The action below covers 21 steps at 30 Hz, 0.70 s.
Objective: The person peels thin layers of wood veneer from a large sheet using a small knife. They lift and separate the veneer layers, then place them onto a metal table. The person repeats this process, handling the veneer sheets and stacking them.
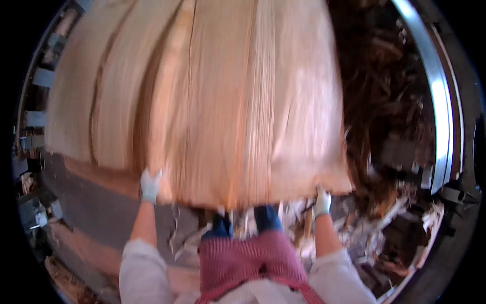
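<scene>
Wood sheet (pixel 217 116): thin, pale brown, rippled lengthwise; head view, stretching away in front of you, beyond your fingers. Your left hand (pixel 151 186), white-gloved: closed on the near edge, exact finger placement blurred. Your right hand (pixel 323 201), white-gloved: closed on the same edge, close to the right corner. Also: pink apron (pixel 250 258) at your waist; metal rail (pixel 440 96), far right.

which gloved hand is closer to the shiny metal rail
The right hand, near the lower right corner of the wood; the left hand grips farther left, away from the rail.
</scene>
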Available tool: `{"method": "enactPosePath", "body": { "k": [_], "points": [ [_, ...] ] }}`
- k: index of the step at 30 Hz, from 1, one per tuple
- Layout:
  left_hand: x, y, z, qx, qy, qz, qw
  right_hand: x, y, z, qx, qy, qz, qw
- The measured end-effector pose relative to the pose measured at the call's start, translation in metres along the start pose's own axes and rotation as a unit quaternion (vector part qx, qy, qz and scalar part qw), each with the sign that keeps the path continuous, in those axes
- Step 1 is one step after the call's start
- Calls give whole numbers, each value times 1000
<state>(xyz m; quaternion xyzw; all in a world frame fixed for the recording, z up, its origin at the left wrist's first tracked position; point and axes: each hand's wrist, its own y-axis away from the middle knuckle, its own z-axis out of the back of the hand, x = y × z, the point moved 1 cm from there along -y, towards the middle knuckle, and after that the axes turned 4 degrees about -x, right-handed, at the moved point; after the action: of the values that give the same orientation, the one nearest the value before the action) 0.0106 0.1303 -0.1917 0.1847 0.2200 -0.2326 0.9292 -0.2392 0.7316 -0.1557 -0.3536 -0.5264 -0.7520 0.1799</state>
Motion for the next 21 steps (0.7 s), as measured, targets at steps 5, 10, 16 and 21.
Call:
{"method": "enactPosePath", "body": {
  "k": [5, 10, 16, 21],
  "points": [
    [-50, 24, 10, 5, -34, 45, 998, -73, 17, 73, -1, 190, -67, 979],
    [-97, 119, -13, -6, -203, -115, 972, -50, 54, -65, 162, 221, 79, 959],
    [-178, 209, -85, 141, -78, -233, 959, -72, 69, -147, 221, 466, 158, 842],
    [-196, 221, -93, 93, -47, -173, 979, -13, 159, -169, 362, 292, 120, 877]
  ]
}}
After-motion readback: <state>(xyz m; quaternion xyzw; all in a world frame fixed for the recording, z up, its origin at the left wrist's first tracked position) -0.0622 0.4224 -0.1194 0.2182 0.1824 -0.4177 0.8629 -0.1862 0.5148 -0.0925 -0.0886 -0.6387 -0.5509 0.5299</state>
